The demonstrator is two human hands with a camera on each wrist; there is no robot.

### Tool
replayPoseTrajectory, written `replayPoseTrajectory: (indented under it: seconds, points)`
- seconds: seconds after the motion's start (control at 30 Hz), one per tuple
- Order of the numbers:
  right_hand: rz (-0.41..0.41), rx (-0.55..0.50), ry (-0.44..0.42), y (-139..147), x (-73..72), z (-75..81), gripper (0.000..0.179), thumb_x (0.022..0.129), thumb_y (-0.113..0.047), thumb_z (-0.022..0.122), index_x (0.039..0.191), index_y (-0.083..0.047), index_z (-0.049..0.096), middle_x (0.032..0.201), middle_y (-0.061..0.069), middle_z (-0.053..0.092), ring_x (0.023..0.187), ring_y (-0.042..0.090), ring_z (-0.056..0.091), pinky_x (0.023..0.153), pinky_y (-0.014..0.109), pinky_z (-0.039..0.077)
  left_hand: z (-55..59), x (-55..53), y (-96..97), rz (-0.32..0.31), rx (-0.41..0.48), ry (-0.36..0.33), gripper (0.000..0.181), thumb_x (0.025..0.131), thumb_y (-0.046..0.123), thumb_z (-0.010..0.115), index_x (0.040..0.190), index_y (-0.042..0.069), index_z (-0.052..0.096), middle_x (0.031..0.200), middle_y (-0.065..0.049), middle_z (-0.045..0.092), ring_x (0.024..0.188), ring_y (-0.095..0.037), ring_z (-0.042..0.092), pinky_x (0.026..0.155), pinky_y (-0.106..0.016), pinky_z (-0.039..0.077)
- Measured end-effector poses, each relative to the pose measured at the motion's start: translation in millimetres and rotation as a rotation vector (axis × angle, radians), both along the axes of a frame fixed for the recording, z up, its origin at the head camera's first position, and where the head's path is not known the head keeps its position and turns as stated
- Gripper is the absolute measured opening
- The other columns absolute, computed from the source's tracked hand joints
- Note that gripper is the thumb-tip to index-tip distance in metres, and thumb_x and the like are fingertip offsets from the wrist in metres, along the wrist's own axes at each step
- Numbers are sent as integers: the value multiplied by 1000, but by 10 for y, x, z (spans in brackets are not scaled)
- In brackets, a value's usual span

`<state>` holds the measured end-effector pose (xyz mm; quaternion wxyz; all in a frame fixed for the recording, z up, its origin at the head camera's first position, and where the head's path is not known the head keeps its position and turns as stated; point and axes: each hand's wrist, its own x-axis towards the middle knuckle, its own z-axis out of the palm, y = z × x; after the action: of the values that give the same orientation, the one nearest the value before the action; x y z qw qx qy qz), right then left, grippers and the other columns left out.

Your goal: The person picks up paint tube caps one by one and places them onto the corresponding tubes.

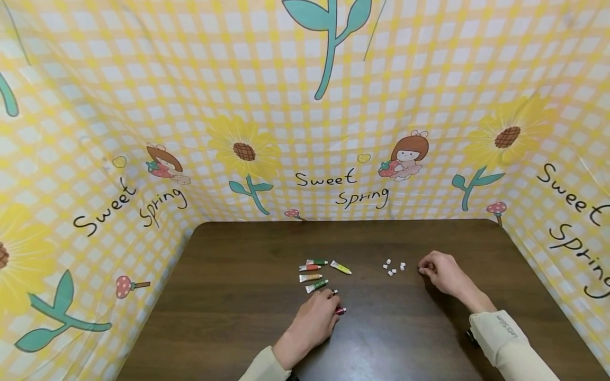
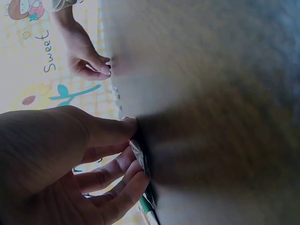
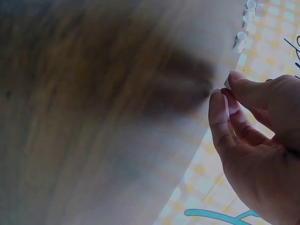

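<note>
The two hands are well apart on the brown table (image 1: 391, 333), with twelve o'clock at the far edge. The left hand (image 1: 312, 315) sits low over the tubes, thumb and fingers clamped on a silvery tube at the tabletop; I can't tell which one it is. A red tube (image 1: 340, 311) pokes out at the hand's three o'clock, and a dark tube (image 1: 335, 292) shows past the fingertips toward one.

Straight up at twelve, four more tubes lie in a rough column: a green tube (image 1: 317, 286) nearest, then an ochre tube (image 1: 311, 278), an orange tube (image 1: 310, 268) and a dark green tube (image 1: 316, 262). A lime tube (image 1: 341, 268) lies slanted just beside them, at the hand's one o'clock.

The right hand (image 1: 445, 272) is at the left one's two to three o'clock, its fingers curled and the tips near the thumb; I can't tell whether they hold anything. Near its fingertips, at nine o'clock, is a loose scatter of small white caps (image 1: 402, 265).

Pale sleeves (image 1: 500, 333) come in from seven and five o'clock. A yellow checked cloth (image 1: 305, 132) rises behind the table.
</note>
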<state>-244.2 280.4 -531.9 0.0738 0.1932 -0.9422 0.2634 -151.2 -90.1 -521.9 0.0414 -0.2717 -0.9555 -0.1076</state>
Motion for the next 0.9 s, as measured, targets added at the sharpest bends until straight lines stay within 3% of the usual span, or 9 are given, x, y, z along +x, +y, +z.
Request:
replayPoseTrajectory:
  seconds: [0.47, 0.7, 0.9]
  points:
    - [23, -14, 65, -53, 105, 98, 8, 92, 4, 78, 89, -3, 76, 89, 3, 66, 77, 9, 57, 65, 29, 52, 23, -7, -24, -35, 17, 14, 14, 91, 15, 83, 91, 16, 69, 90, 1, 67, 80, -16, 64, 68, -29, 56]
    - [23, -24, 24, -111, 194, 158, 9, 94, 2, 77, 92, -6, 73, 85, -3, 67, 75, 6, 57, 65, 28, 52, 59, -28, -41, -28, 40, 6, 14, 92, 13, 82, 91, 16, 68, 87, 3, 67, 82, -16, 65, 68, -29, 56]
    - [32, -64, -14, -188, 286, 216, 9, 95, 2, 76, 97, -7, 73, 88, -3, 73, 81, 10, 68, 70, 31, 58, 95, -28, -50, -24, 66, 16, 11, 95, 15, 79, 92, 18, 69, 89, 4, 66, 83, -15, 64, 68, -29, 57]
